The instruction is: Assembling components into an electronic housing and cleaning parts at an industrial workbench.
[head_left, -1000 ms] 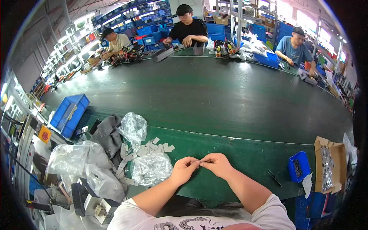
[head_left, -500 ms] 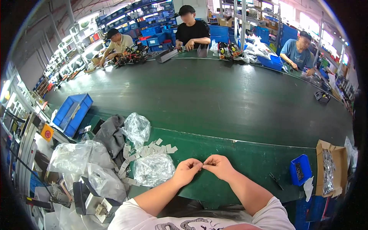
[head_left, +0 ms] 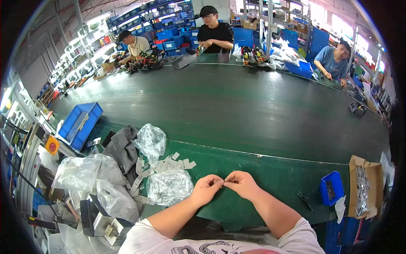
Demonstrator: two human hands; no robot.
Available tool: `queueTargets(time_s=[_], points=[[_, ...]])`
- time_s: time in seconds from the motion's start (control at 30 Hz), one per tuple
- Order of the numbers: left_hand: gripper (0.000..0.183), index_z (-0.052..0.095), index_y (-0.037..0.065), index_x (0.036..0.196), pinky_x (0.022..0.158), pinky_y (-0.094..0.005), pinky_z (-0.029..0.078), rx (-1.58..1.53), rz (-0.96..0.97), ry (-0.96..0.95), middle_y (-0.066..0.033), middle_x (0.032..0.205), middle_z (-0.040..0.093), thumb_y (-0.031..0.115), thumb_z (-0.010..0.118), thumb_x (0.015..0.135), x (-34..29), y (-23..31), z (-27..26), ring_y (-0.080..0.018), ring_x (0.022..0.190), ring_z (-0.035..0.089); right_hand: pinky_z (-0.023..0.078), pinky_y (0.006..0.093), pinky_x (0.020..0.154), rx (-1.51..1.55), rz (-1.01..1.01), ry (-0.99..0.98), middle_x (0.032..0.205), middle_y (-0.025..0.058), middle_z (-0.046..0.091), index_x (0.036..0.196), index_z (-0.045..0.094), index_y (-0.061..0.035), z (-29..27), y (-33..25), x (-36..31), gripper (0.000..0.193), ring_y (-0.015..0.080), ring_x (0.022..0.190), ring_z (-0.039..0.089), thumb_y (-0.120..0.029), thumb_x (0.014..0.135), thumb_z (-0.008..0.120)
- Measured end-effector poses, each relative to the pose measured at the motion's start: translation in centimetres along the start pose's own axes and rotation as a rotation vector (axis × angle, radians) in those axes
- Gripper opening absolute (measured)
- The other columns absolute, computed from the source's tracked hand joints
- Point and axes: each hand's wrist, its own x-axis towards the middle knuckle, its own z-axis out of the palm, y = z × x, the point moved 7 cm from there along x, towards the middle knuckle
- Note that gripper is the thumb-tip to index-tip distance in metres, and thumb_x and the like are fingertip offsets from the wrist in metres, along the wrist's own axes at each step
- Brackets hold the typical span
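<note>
Hands point(head_left: 206, 189) point(head_left: 242, 185) (two) adjoin, each grip pressed together, anything held unclear, beside one bag point(head_left: 169, 187).

No wording is legible; an orange plate point(head_left: 52, 145) bears a red round mark point(head_left: 52, 147), a white shirt point(head_left: 194, 243) dark print point(head_left: 211, 245).

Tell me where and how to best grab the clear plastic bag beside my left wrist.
Probably pinch the clear plastic bag at its wrinkled right edge, left hand coming from the right: that side faces the hand, while flat grey pieces border its top and left.
</note>
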Motion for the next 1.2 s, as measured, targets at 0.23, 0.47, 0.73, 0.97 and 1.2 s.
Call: queueTargets(time_s=[0.23, 0.47, 0.73, 0.97, 1.2], points=[[0.012, 0.065, 0.002, 0.097, 0.065, -0.0209, 0.043, -0.003, 0.024, -0.006, 0.0027, 0.081, 0.062, 0.013, 0.063, 0.096, 0.03, -0.25, 0.02, -0.0042, 0.073, 0.052, 0.050, 0.0225, 0.068, -0.026, -0.009, -0.001, 0.084, 0.0029, 0.068, 0.093, 0.066, -0.0012, -0.22, 0.16, 0.06, 0.009, 0.0071, 0.076, 0.062, -0.006, 0.088, 0.072], [0.011, 0.065, 0.002, 0.096, 0.065, -0.0208, 0.043, -0.012, 0.013, 0.000, 0.0030, 0.080, 0.061, 0.013, 0.063, 0.096, -0.02, -0.03, 0.07, -0.0041, 0.073, 0.052, 0.049, 0.0236, 0.067, -0.088, -0.007, 0.001, 0.083, 0.0025, 0.068, 0.093, 0.067, -0.0009, -0.24, 0.48, 0.20, 0.010, 0.0074, 0.074, 0.061, -0.008, 0.088, 0.071], [0.011, 0.063, 0.002, 0.097, 0.067, -0.0219, 0.044, 0.035, 0.017, 0.005, 0.0018, 0.081, 0.060, 0.013, 0.063, 0.097, -0.12, -0.08, 0.08, -0.0060, 0.074, 0.053, 0.049, 0.0234, 0.068, -0.074, -0.019, -0.004, 0.083, 0.0026, 0.068, 0.094, 0.066, -0.0011, -0.21, 0.14, 0.11, 0.010, 0.0070, 0.075, 0.061, -0.008, 0.089, 0.071], [0.011, 0.063, 0.002, 0.097, 0.066, -0.0221, 0.043, 0.036, 0.035, 0.008, 0.0022, 0.080, 0.060, 0.013, 0.063, 0.096, -0.10, -0.02, 0.08, -0.0058, 0.073, 0.052, 0.050, 0.0231, 0.070, -0.102, -0.013, -0.014, 0.086, 0.0030, 0.068, 0.097, 0.065, -0.0014, 0.02, -0.19, 0.25, 0.010, 0.0073, 0.077, 0.063, -0.006, 0.089, 0.070], [0.012, 0.064, 0.001, 0.097, 0.064, -0.0213, 0.043, 0.053, 0.030, 0.020, 0.0020, 0.080, 0.061, 0.013, 0.063, 0.096, -0.20, 0.16, 0.11, -0.0046, 0.073, 0.053, 0.050, 0.0233, 0.070, -0.095, -0.020, -0.025, 0.087, 0.0030, 0.068, 0.098, 0.064, -0.0018, 0.16, -0.20, 0.09, 0.009, 0.0072, 0.078, 0.062, -0.006, 0.091, 0.068]])
